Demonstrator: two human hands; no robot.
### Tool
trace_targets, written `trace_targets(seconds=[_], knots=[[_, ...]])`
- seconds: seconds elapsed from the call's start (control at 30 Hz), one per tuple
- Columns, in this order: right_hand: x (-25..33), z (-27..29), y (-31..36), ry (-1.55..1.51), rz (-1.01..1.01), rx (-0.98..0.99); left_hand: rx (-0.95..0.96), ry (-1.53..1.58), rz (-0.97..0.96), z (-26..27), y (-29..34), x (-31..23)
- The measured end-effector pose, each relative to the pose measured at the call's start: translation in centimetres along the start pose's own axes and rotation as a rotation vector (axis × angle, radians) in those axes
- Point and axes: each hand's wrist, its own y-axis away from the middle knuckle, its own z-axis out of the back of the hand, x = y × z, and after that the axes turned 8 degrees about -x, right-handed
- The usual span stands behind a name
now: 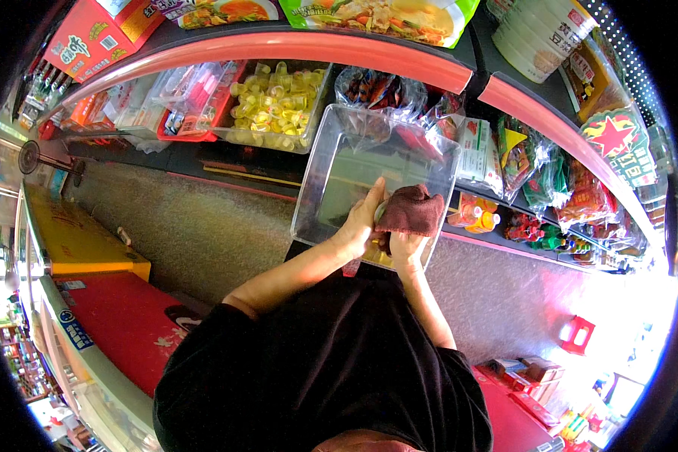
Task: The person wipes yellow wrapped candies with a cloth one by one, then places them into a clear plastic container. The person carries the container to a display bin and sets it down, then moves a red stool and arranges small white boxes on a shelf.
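Black fabric shirt point(316, 346): rectangular clear-plastic tub point(315, 181) apparently being steadied against it.
Right hand point(408, 245): bunched brown cloth point(412, 211) being clamped.
Left hand point(360, 224): finger closure being obscured.

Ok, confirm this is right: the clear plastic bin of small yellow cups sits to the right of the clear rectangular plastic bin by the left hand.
Wrong side: the head view shows the clear plastic bin of small yellow cups sitting to the left of the clear rectangular plastic bin by the left hand.

Left grip point(361, 220) and right grip point(407, 247) sit close together
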Motion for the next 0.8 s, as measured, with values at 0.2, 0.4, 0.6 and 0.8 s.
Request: trace_targets(seconds=[0.2, 0.4, 0.6, 0.8], knots=[[0.2, -0.3, 0.7, 0.077, 0.121, 0.052, 0.008, 0.292, 0.412, 0.1, -0.2, -1.3], [1.7, -1.1, 0.7, -0.376, -0.005, -0.047, -0.141, -0.146, -0.385, -1.1, 1.2, -1.8], [-3.6, -1.5, 1.6, -0.791, -0.504, -0.002, -0.105, -0.739, -0.930, -2.5, 3.7, -0.9], [-3.7, -1.0, 1.3, -1.137, -0.860, 0.062, -0.022, -0.938, -0.946, -2.4, 3.5, -1.4]])
